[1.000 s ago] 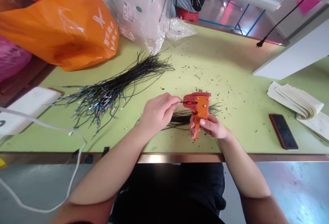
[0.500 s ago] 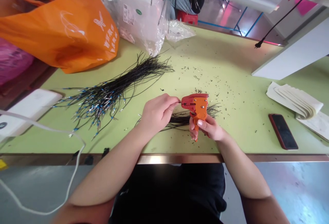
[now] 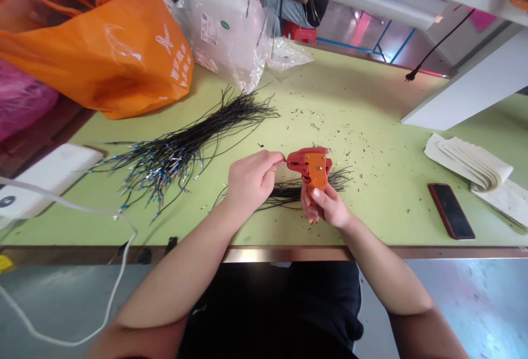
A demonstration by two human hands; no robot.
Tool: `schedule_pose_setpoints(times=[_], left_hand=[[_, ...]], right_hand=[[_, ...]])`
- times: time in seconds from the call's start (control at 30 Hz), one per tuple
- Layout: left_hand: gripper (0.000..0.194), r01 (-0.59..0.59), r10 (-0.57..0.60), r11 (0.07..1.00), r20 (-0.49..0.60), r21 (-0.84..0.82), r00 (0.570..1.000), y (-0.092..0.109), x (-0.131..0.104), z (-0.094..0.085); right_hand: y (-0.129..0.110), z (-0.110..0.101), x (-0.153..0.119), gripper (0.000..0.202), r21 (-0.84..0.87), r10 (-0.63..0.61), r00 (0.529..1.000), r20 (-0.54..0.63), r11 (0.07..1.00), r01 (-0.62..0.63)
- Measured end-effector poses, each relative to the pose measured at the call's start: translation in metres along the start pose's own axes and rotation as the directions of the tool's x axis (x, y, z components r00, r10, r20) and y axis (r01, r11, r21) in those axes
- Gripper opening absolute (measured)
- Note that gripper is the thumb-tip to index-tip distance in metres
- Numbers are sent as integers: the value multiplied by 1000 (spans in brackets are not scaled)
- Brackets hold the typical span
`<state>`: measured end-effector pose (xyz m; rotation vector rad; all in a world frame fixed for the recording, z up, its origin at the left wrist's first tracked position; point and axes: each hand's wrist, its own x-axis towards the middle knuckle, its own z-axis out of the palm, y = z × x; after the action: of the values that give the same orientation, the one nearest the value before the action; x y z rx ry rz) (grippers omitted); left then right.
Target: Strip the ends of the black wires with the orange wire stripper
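My right hand (image 3: 324, 205) is closed round the grip of a red and orange wire stripper (image 3: 311, 165), whose jaws point left. At those jaws my left hand (image 3: 252, 177) pinches a black wire, mostly hidden by the fingers. Under both hands lies a small bundle of black wires (image 3: 286, 190), its cut ends fanning out to the right of the tool. A larger bundle of black wires (image 3: 206, 128) with blue and silvery ends rests farther left on the green table (image 3: 355, 78).
An orange bag (image 3: 136, 51) and a clear plastic bag (image 3: 235, 34) stand at the back left. A white box (image 3: 49, 177) and white cable (image 3: 124, 260) are at left. On the right lie a phone (image 3: 451, 210) and folded paper (image 3: 470, 164). Black scraps (image 3: 338, 128) dot the table. A person (image 3: 292, 7) sits beyond.
The wire stripper's handles have been squeezed closer together in my right hand, and the tool has shifted slightly left. My left hand stays at its jaws.
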<state>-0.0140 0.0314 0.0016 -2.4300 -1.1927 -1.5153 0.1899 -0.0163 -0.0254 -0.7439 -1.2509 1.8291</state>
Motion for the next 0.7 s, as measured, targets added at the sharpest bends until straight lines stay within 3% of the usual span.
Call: schedule_pose_setpoints(times=[0.07, 0.13, 0.2, 0.27, 0.37, 0.43, 0.57, 0.7], left_hand=[[23, 23, -23, 1000, -40, -8, 999, -7, 0, -2], [22, 136, -136, 991, -139, -12, 981, -21, 1, -9], [25, 300, -298, 953, -290, -37, 910, -35, 3, -16], [30, 356, -359, 932, -313, -69, 879, -42, 5, -19], [29, 211, -212, 977, -192, -30, 958, -30, 4, -13], [24, 65, -66, 998, -78, -14, 995, -13, 2, -5], [17, -53, 53, 999, 48, -4, 997, 10, -3, 6], [14, -69, 67, 997, 65, 29, 996, 13, -5, 5]], right_hand=[[-2, -4, -1, 52, 16, -44, 998, 48, 999, 43], [-11, -9, -4, 50, 57, -148, 988, 34, 988, 146], [-23, -16, -7, 53, 120, -272, 954, -124, 951, 286], [-35, -21, -9, 48, 109, -332, 884, -329, 917, 384], [-39, -23, -7, 49, 35, -303, 860, -410, 937, 347], [-32, -22, -3, 52, 20, -287, 892, -349, 950, 313], [-13, -17, 3, 46, 20, -268, 952, -150, 961, 274], [-5, -14, 4, 49, -80, -198, 971, -131, 979, 189]])
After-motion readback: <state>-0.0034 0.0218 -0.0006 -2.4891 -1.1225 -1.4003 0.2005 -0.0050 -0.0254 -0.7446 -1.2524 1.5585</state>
